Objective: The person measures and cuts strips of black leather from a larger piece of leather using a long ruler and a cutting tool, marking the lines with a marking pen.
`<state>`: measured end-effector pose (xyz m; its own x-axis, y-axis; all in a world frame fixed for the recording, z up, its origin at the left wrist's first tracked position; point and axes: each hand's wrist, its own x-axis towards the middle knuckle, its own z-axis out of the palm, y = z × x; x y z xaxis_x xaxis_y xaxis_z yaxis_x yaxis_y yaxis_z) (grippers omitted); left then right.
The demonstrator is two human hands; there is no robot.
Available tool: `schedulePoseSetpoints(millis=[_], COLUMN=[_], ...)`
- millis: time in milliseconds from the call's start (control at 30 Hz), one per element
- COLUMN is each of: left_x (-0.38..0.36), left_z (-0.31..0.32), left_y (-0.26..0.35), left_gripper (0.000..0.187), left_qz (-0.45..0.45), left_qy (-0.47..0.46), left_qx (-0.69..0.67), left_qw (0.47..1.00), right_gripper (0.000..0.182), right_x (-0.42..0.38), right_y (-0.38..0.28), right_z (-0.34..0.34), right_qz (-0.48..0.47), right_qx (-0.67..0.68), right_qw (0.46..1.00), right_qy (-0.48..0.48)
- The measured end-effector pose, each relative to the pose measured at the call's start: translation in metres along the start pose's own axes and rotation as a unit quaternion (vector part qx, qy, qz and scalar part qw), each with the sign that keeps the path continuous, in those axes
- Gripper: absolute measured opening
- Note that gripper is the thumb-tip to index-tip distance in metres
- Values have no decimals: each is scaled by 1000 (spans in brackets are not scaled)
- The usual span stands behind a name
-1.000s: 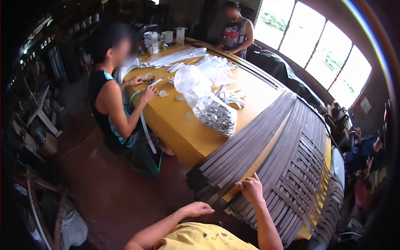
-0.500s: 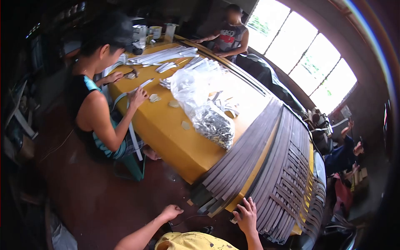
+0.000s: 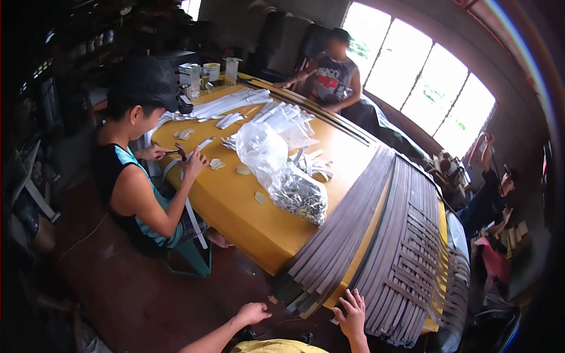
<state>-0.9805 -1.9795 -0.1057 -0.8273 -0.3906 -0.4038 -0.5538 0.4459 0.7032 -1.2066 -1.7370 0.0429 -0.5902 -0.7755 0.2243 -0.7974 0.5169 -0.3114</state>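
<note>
My left hand (image 3: 253, 313) is closed in front of the table corner, over the dark floor; what its curled fingers hold, if anything, is hidden. My right hand (image 3: 352, 313) is open with fingers spread, at the near edge of the yellow-covered table (image 3: 235, 226). Its fingertips are right beside the ends of long brown-grey flat strips (image 3: 376, 259). More such strips (image 3: 343, 226) lie to the left, with a band of yellow between the two groups. On the right, crosswise strips (image 3: 415, 276) are woven through the lengthwise ones.
A seated co-worker (image 3: 138, 170) holds a hammer (image 3: 178, 153) and a white strip (image 3: 195, 226) at the left. A plastic bag of small shiny metal pieces (image 3: 297, 194) lies mid-table. White strips (image 3: 226, 105) and cans (image 3: 210, 72) stand behind. Another person (image 3: 335, 76) stands at the far side.
My view has shifted slightly. My left hand has moved a little right and down, its fingers more curled; my right hand stays by the strips. The seated co-worker's hands have come closer together.
</note>
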Motion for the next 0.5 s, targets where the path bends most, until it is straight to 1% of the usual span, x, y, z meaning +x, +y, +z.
schedulePoseSetpoints(millis=[67,100,133,167,200,233,300,400,467,500], left_x=[-5,-3,-1,-5,-32,-5,-92,-193,-244,-263], left_z=[10,33,61,70,66,147,115,107,104,104], left_y=[-23,-55,-100,-130,-132,-255,-267,-290,-293,-291], left_gripper=[45,45,47,49,48,42,39,36,34,33], left_qz=[-38,-44,-59,-75,-171,-247,-371,-524,-586,-603], left_qy=[-21,-12,11,32,64,25,10,18,44,58], left_qx=[-35,-36,-78,-115,-76,-80,-118,-205,-243,-257], left_qw=[998,998,995,990,980,965,921,826,772,753], right_gripper=[41,39,34,32,30,29,28,33,38,41], right_x=[2,5,10,17,25,33,50,76,90,99], right_y=[3,3,5,5,4,-1,-6,-16,-19,-25], right_z=[2,0,0,-1,-6,-13,-22,-30,-16,-12], right_qz=[10,12,7,20,35,39,64,98,38,13], right_qx=[-1,3,2,13,22,29,21,36,46,47], right_qw=[1000,1000,999,999,999,999,998,994,997,998], right_qy=[9,17,36,25,13,16,2,-34,41,27])
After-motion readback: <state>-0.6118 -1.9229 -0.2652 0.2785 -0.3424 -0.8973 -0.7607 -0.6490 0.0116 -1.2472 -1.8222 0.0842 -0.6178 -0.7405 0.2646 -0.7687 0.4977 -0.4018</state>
